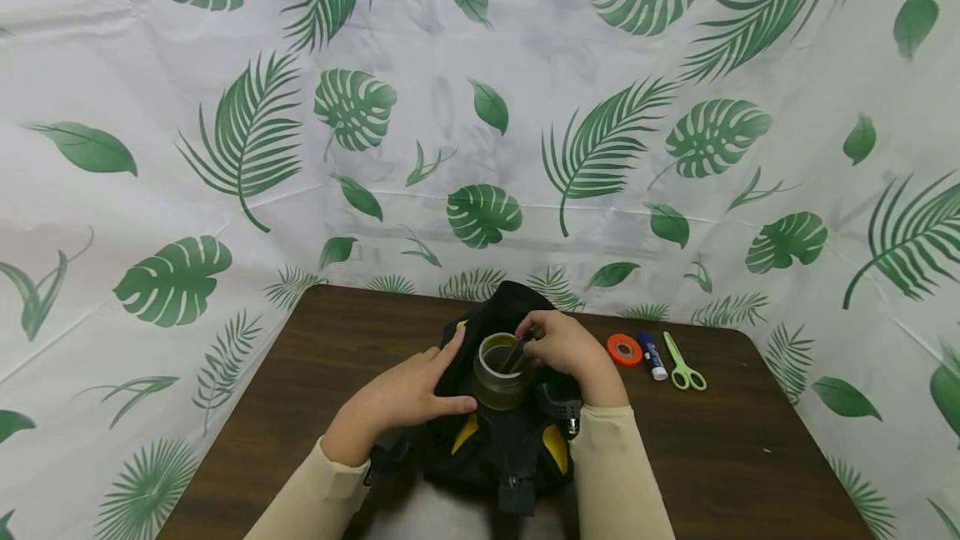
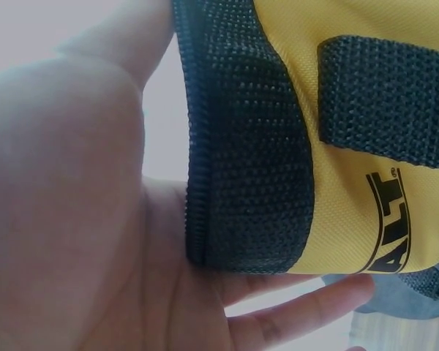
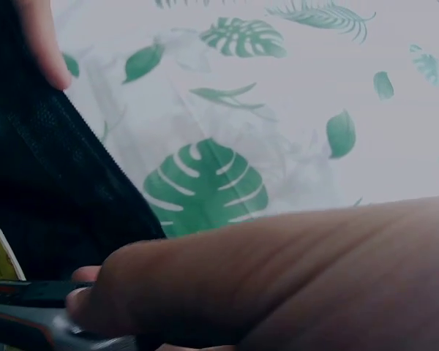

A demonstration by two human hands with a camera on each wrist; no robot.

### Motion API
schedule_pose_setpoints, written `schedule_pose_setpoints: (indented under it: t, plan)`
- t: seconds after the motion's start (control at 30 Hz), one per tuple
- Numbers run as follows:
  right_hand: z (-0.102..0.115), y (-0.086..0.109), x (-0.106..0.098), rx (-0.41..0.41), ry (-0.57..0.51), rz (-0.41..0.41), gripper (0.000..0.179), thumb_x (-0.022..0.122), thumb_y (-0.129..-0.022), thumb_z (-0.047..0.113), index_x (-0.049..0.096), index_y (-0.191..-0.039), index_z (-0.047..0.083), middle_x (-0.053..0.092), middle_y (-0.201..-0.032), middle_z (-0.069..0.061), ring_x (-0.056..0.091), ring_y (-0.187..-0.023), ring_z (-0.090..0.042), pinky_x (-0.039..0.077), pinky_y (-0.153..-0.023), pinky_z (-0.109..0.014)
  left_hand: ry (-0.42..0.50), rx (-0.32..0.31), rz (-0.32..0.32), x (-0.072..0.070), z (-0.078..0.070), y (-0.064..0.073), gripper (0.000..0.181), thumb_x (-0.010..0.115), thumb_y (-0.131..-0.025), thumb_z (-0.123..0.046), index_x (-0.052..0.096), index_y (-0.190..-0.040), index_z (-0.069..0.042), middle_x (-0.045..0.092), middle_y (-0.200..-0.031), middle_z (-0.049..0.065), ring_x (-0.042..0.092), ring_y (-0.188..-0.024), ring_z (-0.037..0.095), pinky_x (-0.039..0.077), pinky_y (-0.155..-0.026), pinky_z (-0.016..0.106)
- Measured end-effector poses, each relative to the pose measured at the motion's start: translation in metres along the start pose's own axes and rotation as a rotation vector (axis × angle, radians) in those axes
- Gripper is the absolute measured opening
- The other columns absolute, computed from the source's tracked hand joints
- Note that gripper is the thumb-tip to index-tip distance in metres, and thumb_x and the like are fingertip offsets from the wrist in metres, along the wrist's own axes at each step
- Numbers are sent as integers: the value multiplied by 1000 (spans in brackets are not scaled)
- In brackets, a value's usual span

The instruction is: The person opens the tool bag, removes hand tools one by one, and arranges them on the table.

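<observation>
A black and yellow tool bag (image 1: 468,465) stands at the middle of the table, a round hollow pale-rimmed thing with a yellowish side (image 1: 498,394) in its opening. My left hand (image 1: 401,394) lies against the bag's left side, thumb and forefinger stretched out and apart. Close up in the left wrist view, the palm (image 2: 66,212) borders the bag's black-trimmed yellow side (image 2: 344,219). With my right hand (image 1: 566,348) I grip a slim grey and black tool (image 3: 29,322) with orange lines. Its lower end is inside the round thing; its exact kind is unclear.
Right of the bag lie an orange tape roll (image 1: 624,349), a blue and white glue stick (image 1: 651,357) and light green scissors (image 1: 684,369) on the brown table (image 1: 720,440). A white leaf-patterned cloth (image 1: 420,107) hangs behind the table.
</observation>
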State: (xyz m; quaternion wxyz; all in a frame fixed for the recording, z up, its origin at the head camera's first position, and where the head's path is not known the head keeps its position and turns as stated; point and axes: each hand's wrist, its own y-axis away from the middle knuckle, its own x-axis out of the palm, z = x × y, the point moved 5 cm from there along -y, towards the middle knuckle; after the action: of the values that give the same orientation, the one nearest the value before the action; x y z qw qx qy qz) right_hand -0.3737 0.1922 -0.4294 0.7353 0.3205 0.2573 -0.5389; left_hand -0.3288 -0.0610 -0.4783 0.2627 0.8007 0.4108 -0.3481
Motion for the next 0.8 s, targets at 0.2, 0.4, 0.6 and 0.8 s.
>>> schedule_pose_setpoints:
  t: [0.2, 0.4, 0.6, 0.8]
  plan:
    - [4, 7, -9, -42, -30, -40, 25, 63, -107, 14, 78, -127, 15, 74, -109, -11, 72, -84, -25, 61, -66, -37, 4, 2, 2, 0, 0, 0, 111, 64, -95, -81, -1, -176, -40, 31, -177, 25, 41, -160, 45, 39, -126, 64]
    - [3, 15, -19, -49, -76, -109, 24, 60, -111, 19, 75, -130, 21, 74, -101, -12, 60, -67, -25, 52, -57, -36, 4, -4, 5, 2, 1, -1, 111, 64, -94, -81, -1, -176, -42, 30, -177, 26, 40, -161, 45, 39, -127, 64]
    - [3, 25, -28, -126, -133, -191, 26, 60, -113, 22, 72, -136, 22, 68, -117, -14, 65, -80, -27, 56, -65, -39, 5, -6, 4, 2, 1, -1, 111, 65, -95, -80, 0, -176, -42, 31, -177, 25, 40, -161, 45, 39, -127, 64]
    - [5, 30, -30, -278, -117, -292, 26, 55, -116, 15, 74, -132, 22, 60, -120, -12, 66, -86, -27, 61, -77, -37, 0, 0, 4, 3, 0, 0, 111, 65, -95, -80, -1, -176, -41, 31, -176, 27, 39, -161, 45, 38, -127, 64]
